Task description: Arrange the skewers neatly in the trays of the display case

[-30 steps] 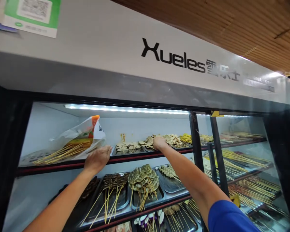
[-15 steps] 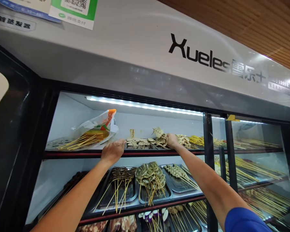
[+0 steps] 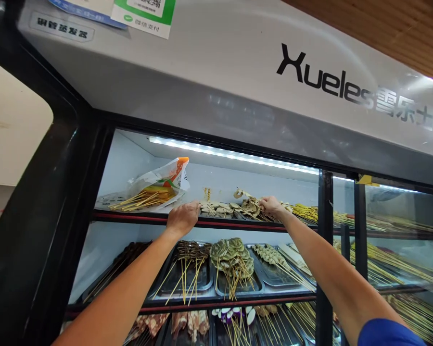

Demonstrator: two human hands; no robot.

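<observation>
On the top shelf of a display fridge, my right hand (image 3: 271,205) is closed around the stick ends of some skewers (image 3: 250,206) threaded with pale, flat slices. One slice sticks up above the rest. My left hand (image 3: 183,218) is closed at the shelf's front edge, beside the left end of a row of pale sliced skewers (image 3: 218,208); its fingertips are hidden, so what it grips is unclear. Left of it lies a clear plastic bag (image 3: 178,180) with yellow skewers (image 3: 147,196) in its mouth.
Below, the middle shelf holds metal trays of brown skewers (image 3: 191,252), green sliced skewers (image 3: 233,257) and pale-green skewers (image 3: 270,254). Meat (image 3: 191,324) lies lower down. A black door frame (image 3: 324,240) stands by my right forearm. Yellow skewers (image 3: 305,211) lie to the right.
The view has shifted, so the fridge and both hands appear farther right. The slices by my right hand have tipped lower and leftward. My left hand stays by the shelf edge.
</observation>
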